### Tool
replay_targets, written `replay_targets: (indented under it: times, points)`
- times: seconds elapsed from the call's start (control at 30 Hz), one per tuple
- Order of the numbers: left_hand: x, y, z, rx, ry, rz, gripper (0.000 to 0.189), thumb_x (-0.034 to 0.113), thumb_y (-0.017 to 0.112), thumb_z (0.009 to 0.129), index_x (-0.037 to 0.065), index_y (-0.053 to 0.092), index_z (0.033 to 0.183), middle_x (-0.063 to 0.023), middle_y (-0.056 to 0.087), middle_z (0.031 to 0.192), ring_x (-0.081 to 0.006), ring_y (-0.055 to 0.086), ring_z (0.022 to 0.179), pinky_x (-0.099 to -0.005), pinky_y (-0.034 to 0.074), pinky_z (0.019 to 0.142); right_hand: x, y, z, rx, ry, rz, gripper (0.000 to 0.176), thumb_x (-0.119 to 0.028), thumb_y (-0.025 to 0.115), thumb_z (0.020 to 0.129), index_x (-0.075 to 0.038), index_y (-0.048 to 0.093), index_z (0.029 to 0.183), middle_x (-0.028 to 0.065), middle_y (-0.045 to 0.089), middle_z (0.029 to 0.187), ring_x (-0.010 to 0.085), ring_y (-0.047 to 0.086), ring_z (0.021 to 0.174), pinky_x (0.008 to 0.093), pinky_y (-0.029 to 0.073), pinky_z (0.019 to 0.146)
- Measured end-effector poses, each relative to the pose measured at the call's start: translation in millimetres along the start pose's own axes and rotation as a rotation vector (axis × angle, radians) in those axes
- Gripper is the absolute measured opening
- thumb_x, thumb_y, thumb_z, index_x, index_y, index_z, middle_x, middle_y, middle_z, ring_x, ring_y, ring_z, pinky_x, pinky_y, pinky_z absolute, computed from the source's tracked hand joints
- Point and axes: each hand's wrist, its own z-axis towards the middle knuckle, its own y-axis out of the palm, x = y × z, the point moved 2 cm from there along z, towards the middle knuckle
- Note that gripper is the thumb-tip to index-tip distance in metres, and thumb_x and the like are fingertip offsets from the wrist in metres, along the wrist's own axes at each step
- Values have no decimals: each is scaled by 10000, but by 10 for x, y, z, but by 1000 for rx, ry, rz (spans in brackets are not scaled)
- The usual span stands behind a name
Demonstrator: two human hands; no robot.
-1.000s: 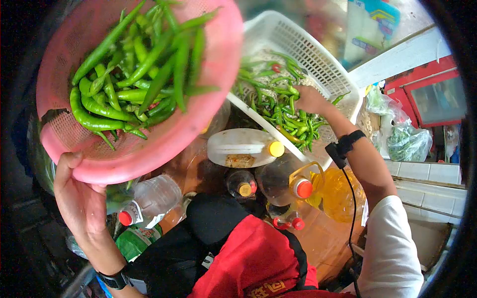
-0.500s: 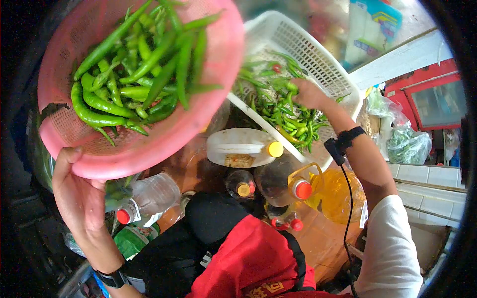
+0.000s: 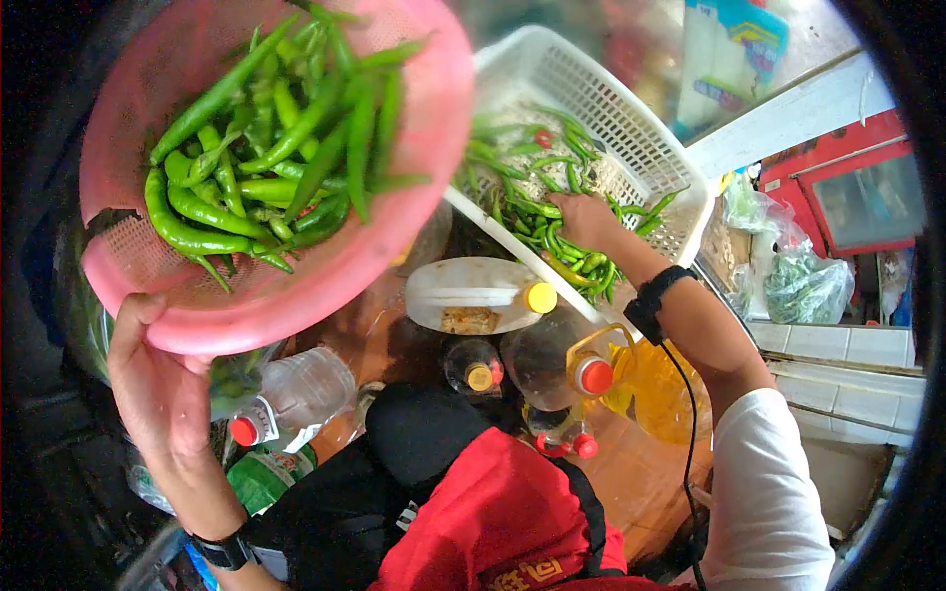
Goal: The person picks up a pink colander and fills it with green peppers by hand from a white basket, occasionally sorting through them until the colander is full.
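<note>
At the upper left, my left hand (image 3: 166, 379) grips the lower rim of a pink basket (image 3: 227, 333), thumb inside and fingers under it. The basket is tilted and holds many long green chilies (image 3: 236, 177). My right hand (image 3: 588, 223) reaches into a white slotted basket (image 3: 641, 128) among smaller green chilies (image 3: 581, 266). Its fingertips point down into the pile and are mostly hidden, so what they hold cannot be made out. One small red chili (image 3: 543, 138) lies near the middle of the white basket.
Below the baskets stand a clear jug with a yellow cap (image 3: 473, 295), a dark bottle (image 3: 474, 364), a red-capped jug (image 3: 594, 375) and a yellow oil bottle (image 3: 670, 394). An empty-looking bottle (image 3: 305, 384) lies left. Bagged greens (image 3: 808, 288) and a red cabinet (image 3: 857, 197) are right.
My right hand has moved left and down within the white basket, uncovering chilies near its right wall. The pink basket has shifted slightly, still in my left hand.
</note>
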Motion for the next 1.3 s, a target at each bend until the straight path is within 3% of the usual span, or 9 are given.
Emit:
replay_targets:
  times: [0.33, 0.43, 0.57, 0.73, 0.83, 1.0, 1.17, 1.23, 1.3]
  points:
    - [-12, 42, -21, -25, 9, -3, 302, 22, 455, 763, -47, 437, 1057, -152, 548, 1013, -258, 581, 882, -388, 522, 756, 442, -120, 38, 183, 355, 180, 472, -242, 624, 663, -41, 504, 1072, 216, 595, 861, 344, 582, 823, 413, 467, 728]
    - [-18, 34, -15, -72, 17, 10, 372, 8, 462, 758, -55, 400, 1120, -165, 510, 1094, -267, 537, 975, -390, 495, 816, 385, 6, 5, 179, 252, 272, 497, -251, 620, 668, -35, 487, 1095, 226, 586, 889, 343, 574, 850, 410, 459, 755]
    - [-12, 62, -9, -27, 17, 8, 335, 14, 458, 760, -53, 421, 1086, -159, 537, 1035, -262, 564, 920, -384, 520, 764, 160, 67, 23, 140, 374, 224, 536, -213, 642, 643, -14, 461, 1107, 245, 577, 862, 372, 567, 824, 416, 452, 736]
    - [-6, 22, 4, -35, 3, 35, 314, 22, 462, 759, -52, 435, 1063, -146, 560, 978, -254, 585, 867, -375, 534, 728, 171, 36, 249, 167, 365, 513, 486, -246, 635, 659, 27, 494, 1036, 260, 571, 868, 381, 553, 858, 393, 443, 762]
    - [1, 13, 2, -145, -72, 17, 313, 19, 463, 758, -53, 437, 1060, -148, 558, 981, -252, 585, 866, -374, 536, 722, 65, -83, 268, 136, 350, 395, 484, -269, 637, 659, 29, 499, 1014, 255, 574, 872, 387, 555, 849, 406, 446, 751]
    - [-30, 87, -26, 4, 28, 10, 311, 21, 463, 758, -62, 436, 1057, -156, 553, 992, -252, 583, 869, -374, 535, 718, -123, -74, 255, -111, 335, 100, 580, -317, 633, 665, -24, 432, 1123, 245, 573, 876, 371, 567, 829, 438, 465, 715]
    - [-16, 93, -47, 28, 10, 19, 275, 31, 467, 761, -51, 457, 1024, -143, 561, 956, -227, 590, 820, -337, 544, 659, 151, -168, 306, -29, 102, 184, 555, -302, 620, 688, -24, 444, 1134, 213, 578, 901, 338, 570, 811, 399, 465, 699]
    - [-24, 111, -59, 1, -8, 25, 254, 36, 469, 762, -44, 469, 1003, -137, 564, 940, -215, 592, 797, -322, 546, 635, 114, -615, 155, -257, 151, 717, 547, -212, 599, 700, -35, 420, 1185, 159, 572, 1002, 232, 564, 871, 369, 457, 751]
    - [-27, 116, -61, 19, 7, 58, 197, 52, 474, 766, -25, 494, 946, -117, 566, 903, -196, 592, 747, -301, 544, 596, 167, -824, 0, -265, 162, 996, 525, -178, 616, 691, -16, 435, 1156, 124, 559, 977, 212, 547, 877, 360, 462, 740]
